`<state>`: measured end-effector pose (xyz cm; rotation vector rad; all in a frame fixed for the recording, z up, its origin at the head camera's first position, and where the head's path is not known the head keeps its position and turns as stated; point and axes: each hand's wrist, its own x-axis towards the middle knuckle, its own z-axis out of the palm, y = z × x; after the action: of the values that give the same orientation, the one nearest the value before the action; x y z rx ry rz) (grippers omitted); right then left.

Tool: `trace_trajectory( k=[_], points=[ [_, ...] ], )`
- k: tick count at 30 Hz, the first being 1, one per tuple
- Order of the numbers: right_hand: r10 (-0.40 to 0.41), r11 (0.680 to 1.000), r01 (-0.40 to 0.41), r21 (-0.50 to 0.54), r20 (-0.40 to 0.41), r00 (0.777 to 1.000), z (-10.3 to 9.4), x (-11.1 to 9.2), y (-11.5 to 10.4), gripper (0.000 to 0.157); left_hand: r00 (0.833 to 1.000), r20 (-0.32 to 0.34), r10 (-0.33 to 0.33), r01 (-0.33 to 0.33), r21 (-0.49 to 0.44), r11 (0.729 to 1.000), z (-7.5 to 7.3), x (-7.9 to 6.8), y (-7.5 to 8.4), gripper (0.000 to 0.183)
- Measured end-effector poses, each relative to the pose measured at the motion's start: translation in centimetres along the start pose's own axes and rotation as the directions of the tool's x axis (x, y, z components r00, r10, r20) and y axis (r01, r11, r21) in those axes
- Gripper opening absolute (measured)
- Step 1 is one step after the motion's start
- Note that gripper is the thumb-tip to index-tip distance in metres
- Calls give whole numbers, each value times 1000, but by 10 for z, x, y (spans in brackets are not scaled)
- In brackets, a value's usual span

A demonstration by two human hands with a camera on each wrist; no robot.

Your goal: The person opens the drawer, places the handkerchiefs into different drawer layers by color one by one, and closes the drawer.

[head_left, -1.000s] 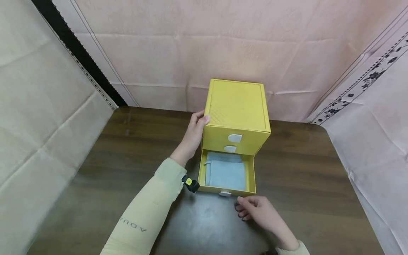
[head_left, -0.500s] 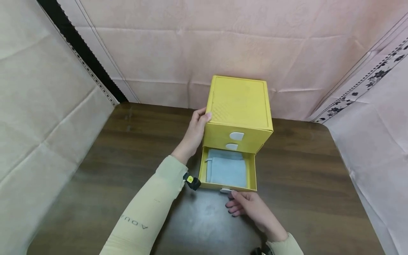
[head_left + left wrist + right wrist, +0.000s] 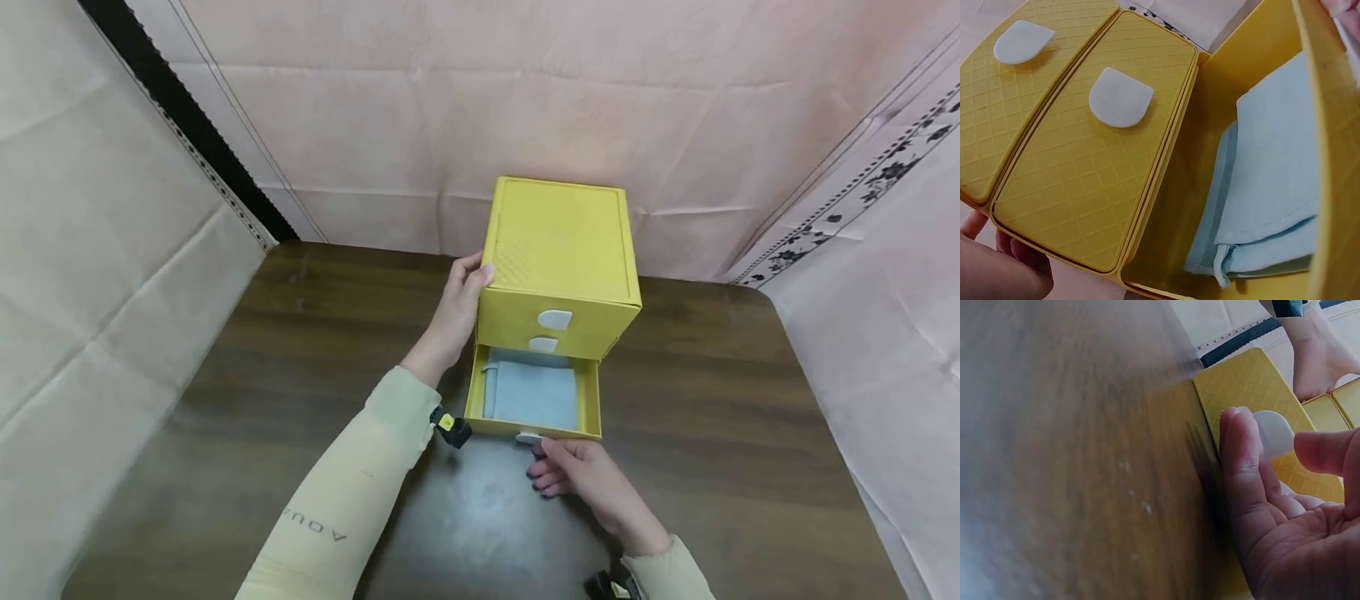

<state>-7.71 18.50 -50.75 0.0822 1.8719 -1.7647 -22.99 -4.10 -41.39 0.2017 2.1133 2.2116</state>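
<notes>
A yellow drawer cabinet (image 3: 561,237) stands at the back of the table, its bottom drawer (image 3: 591,400) pulled out toward me. Inside that drawer lies a folded light-blue cloth (image 3: 537,395), with a small loop at one corner in the left wrist view. My left hand (image 3: 453,312) grips the cabinet's left side, thumb at the upper front edge. At the front of the open drawer, my right hand (image 3: 585,477) pinches the white pull tab (image 3: 1274,434) between thumb and fingers. Two upper drawers with white tabs (image 3: 1121,97) are closed.
The dark wooden table (image 3: 337,333) extends to both sides of the cabinet. Pale fabric (image 3: 337,125) hangs close behind it and at left and right. A black wrist camera (image 3: 453,430) on the left wrist sits near the drawer's left front corner.
My right hand has moved left and up to the drawer's tab and taken hold of it. The bottom drawer has slid slightly inward. The left hand stays on the cabinet.
</notes>
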Motion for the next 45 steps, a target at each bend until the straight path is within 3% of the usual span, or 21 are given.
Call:
trace_trajectory(
  k=[10, 17, 23, 28, 35, 39, 45],
  points=[
    [-9, 1000, 8, -24, -35, 999, -6, 4, -8, 50, 1000, 2, -3, 3, 7, 1000, 7, -1, 0, 57],
    [-49, 989, 41, -142, -53, 997, -3, 0, -19, 42, 1000, 5, 1, -1, 9, 1000, 8, -1, 4, 58],
    [-155, 918, 110, -382, -90, 984, 1, -8, -36, 31, 1000, -15, 14, -14, 5, 1000, 5, 1, 11, 58],
    [-207, 867, 133, -480, -103, 973, -2, -18, -48, 28, 999, -15, -30, 30, 19, 999, 4, -2, 7, 57],
    [-407, 749, 295, -593, -61, 911, -14, -25, -75, 29, 999, -48, 8, -7, 20, 1000, 4, 1, 9, 58],
    [-456, 735, 335, -589, -63, 888, -23, -26, -86, 27, 998, -60, 21, -19, 23, 1000, 4, 4, 10, 59],
    [-489, 724, 367, -584, -58, 871, -26, -25, -94, 22, 997, -56, -44, 46, 40, 998, 3, 2, 3, 61]
  ],
)
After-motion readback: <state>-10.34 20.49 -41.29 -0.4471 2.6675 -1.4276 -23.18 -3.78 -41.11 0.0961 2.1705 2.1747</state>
